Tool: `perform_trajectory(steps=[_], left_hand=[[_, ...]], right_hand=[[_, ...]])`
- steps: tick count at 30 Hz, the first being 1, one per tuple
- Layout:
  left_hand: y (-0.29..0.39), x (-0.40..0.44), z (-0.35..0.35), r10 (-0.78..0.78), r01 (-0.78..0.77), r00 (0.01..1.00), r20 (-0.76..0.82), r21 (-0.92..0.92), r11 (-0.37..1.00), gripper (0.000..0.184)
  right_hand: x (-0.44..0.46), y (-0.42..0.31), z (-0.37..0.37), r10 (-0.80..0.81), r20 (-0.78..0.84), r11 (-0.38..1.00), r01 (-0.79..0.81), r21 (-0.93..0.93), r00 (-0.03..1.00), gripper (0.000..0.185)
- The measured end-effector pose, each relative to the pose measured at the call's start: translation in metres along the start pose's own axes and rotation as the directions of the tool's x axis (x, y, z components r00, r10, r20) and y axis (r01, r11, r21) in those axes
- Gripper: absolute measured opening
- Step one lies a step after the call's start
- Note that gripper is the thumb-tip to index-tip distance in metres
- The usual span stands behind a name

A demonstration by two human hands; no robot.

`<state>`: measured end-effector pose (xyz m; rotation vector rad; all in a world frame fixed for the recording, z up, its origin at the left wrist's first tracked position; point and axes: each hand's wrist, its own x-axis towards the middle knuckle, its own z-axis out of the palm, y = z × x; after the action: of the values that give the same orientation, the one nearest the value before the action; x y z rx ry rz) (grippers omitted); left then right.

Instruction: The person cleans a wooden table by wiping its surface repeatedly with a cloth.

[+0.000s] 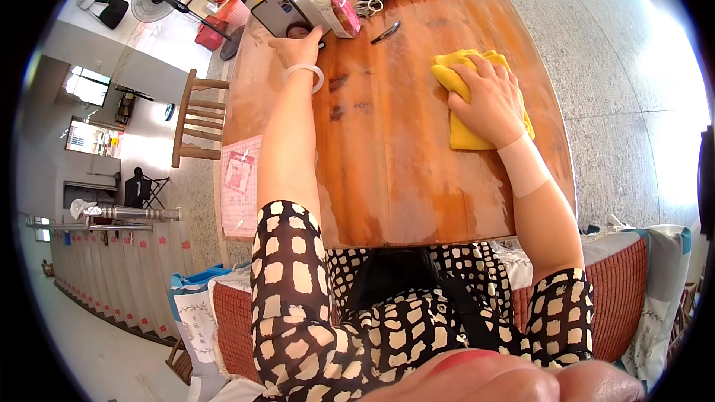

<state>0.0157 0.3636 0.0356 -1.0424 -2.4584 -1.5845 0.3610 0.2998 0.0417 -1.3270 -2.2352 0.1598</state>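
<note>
Right grip [490, 103] lies spread on yellow cloth [469, 131]; left grip [298, 50] touches the phone [275, 13], whether clamped I cannot tell.

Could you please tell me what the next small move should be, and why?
I would probably slide the cloth across the table toward the dark marks: the right hand already rests on it, fingers spread, and the wood between looks bare, while the left hand is at the phone.
</note>
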Motion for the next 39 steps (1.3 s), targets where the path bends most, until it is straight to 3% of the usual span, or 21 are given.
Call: perform_trajectory(steps=[10,16,19,20,23,26,29,32,34,36,39], left_hand=[[0.010,-0.007,0.010,-0.034,0.034,0.999,0.001,0.056,0.998,0.099],[0.013,-0.009,0.000,-0.079,0.065,0.992,0.102,0.135,0.989,0.108],[0.003,-0.008,0.004,0.023,-0.030,0.999,0.037,0.204,0.978,0.112],[0.003,-0.008,0.001,-0.024,0.008,0.997,0.076,0.197,0.980,0.124],[-0.003,-0.012,-0.016,0.046,-0.055,0.998,0.051,0.184,0.981,0.126],[-0.016,0.000,-0.048,0.211,-0.210,0.977,-0.007,0.066,0.975,0.127],[-0.031,0.007,-0.102,0.216,-0.214,0.974,-0.069,0.042,0.976,0.112],[-0.075,0.011,-0.171,0.236,-0.263,0.962,0.135,0.248,0.932,0.082],[-0.118,0.000,-0.210,0.202,-0.298,0.924,0.326,0.280,0.912,0.053],[-0.134,-0.032,-0.249,0.270,-0.434,0.872,0.408,0.390,0.812,0.038],[-0.164,-0.053,-0.281,0.280,-0.446,0.795,0.538,0.207,0.871,0.035]], right_hand=[[-0.001,-0.001,-0.001,0.004,-0.004,1.000,-0.004,-0.004,1.000,0.041],[-0.001,0.001,0.001,0.002,-0.003,1.000,-0.002,-0.029,1.000,0.041],[0.000,-0.001,0.000,0.012,0.000,0.999,-0.012,-0.033,1.000,0.042],[0.001,0.000,0.000,0.012,0.002,0.999,-0.012,-0.034,1.000,0.042],[0.003,0.004,0.002,0.013,0.010,0.999,-0.012,-0.051,1.000,0.044],[0.003,0.004,0.002,0.021,0.018,0.998,-0.020,-0.067,1.000,0.045],[0.005,0.007,0.002,0.025,0.019,0.996,-0.023,-0.082,1.000,0.047],[0.007,0.010,0.005,-0.002,0.021,0.992,0.005,-0.128,1.000,0.049],[0.008,0.010,0.006,-0.012,0.051,0.984,0.021,-0.179,0.999,0.051],[0.008,0.005,0.004,0.013,0.101,0.972,0.011,-0.235,0.995,0.053],[0.007,0.002,0.007,0.011,0.173,0.973,0.029,-0.228,0.985,0.053]])
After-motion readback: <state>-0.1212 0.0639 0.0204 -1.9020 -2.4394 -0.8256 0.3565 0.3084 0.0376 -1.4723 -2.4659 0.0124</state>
